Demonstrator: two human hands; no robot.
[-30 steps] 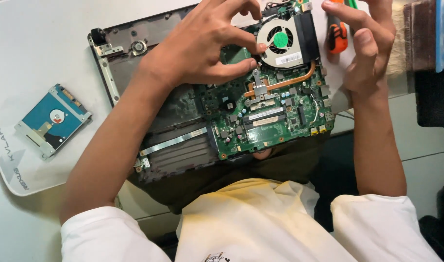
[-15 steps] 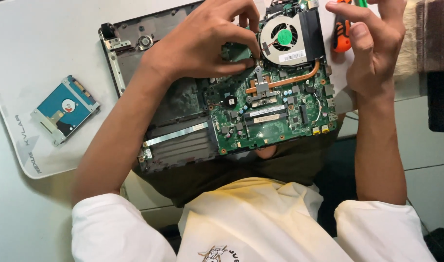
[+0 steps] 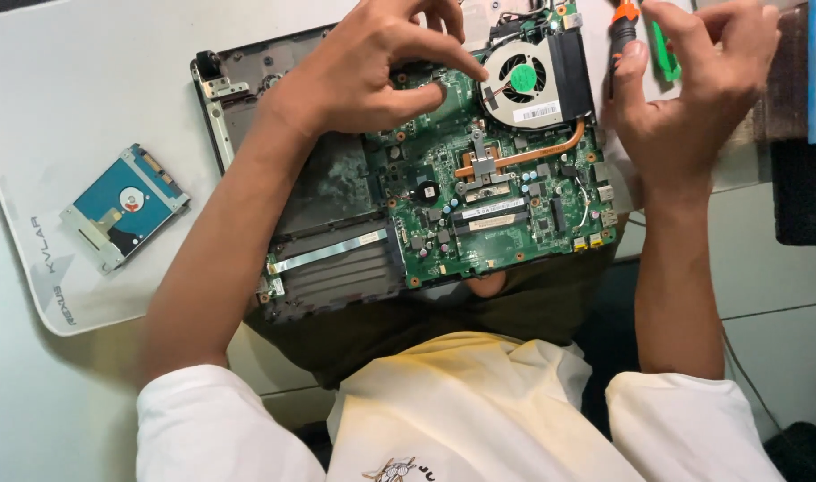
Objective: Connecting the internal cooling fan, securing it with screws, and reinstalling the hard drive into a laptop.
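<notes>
Head view: opened laptop chassis [image 3: 247, 107] is lying in the upper middle of the frame, bottom cover already off, green motherboard [image 3: 479, 205] and cooling fan [image 3: 524, 80] still seated. The hard drive [image 3: 122, 207] is lying apart at left on the white mat [image 3: 86, 80]. Left hand [image 3: 372, 71] is pinching fingers together on the board beside the fan (what they grip, cannot tell). Right hand [image 3: 693, 98] is hovering, fingers spread, near the orange-handled screwdriver [image 3: 624, 27]. Pale desk [image 3: 33, 402]; the room is mostly hidden.
</notes>
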